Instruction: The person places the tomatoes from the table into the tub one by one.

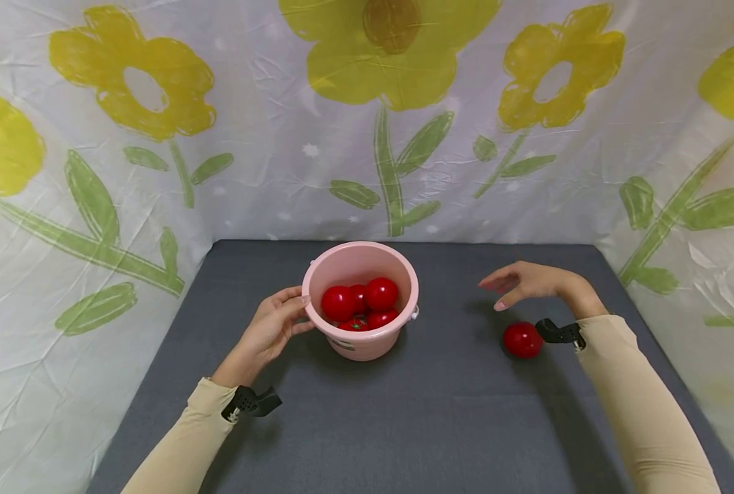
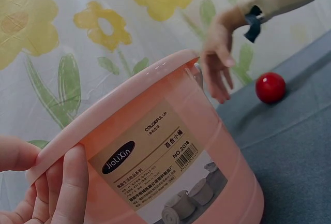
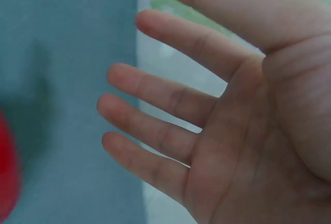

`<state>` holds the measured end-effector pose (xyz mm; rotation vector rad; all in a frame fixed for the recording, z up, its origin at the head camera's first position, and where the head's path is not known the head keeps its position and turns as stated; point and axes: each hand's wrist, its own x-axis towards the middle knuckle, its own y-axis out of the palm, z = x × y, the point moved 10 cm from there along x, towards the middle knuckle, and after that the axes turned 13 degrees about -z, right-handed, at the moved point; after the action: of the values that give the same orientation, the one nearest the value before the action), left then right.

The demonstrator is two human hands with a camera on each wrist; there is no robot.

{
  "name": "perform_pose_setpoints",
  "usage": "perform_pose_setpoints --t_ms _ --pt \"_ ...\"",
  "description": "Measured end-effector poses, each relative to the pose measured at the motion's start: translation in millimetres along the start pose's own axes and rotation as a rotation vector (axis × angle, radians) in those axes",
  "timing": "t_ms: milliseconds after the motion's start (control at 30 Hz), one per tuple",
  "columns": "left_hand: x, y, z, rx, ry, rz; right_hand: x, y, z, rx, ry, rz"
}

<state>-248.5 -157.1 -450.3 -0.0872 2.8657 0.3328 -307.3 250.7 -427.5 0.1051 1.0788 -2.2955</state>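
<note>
A pink plastic bucket [image 1: 359, 348] stands upright with several red tomatoes [image 1: 381, 294] inside. My left hand [image 1: 272, 329] pinches its rim on the left side, thumb on the rim and fingers against the outer wall. In the left wrist view, a printed label [image 2: 163, 164] shows on the bucket's side. My right hand [image 1: 530, 281] hangs in the air to the right of the bucket, fingers apart and holding nothing. A single red tomato [image 1: 523, 340] lies on the table below it; part of this tomato [image 3: 6, 167] shows at the left edge of the right wrist view.
A dark grey cloth covers the table [image 1: 441, 425]. Behind and along both sides hangs a pale curtain [image 1: 268, 171] printed with yellow flowers. A black strap [image 1: 251, 402] is on the left wrist, and another strap [image 1: 560, 333] on the right.
</note>
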Motion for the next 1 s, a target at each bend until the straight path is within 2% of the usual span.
perform_pose_setpoints --t_ms 233,467,667,1000 --pt "0.6 0.0 -0.2 -0.001 -0.005 -0.003 -22 14.5 -39 0.051 0.017 -0.005" --pt "0.6 0.1 0.5 0.010 -0.010 -0.007 -33 31.0 -63 0.103 0.036 0.012" --pt "0.7 0.0 0.2 0.002 -0.005 -0.005 -36 37.9 -71 0.081 0.028 0.005" --pt "0.0 0.3 0.0 0.017 0.000 -0.008 -37 39.0 -72 0.095 0.042 -0.007"
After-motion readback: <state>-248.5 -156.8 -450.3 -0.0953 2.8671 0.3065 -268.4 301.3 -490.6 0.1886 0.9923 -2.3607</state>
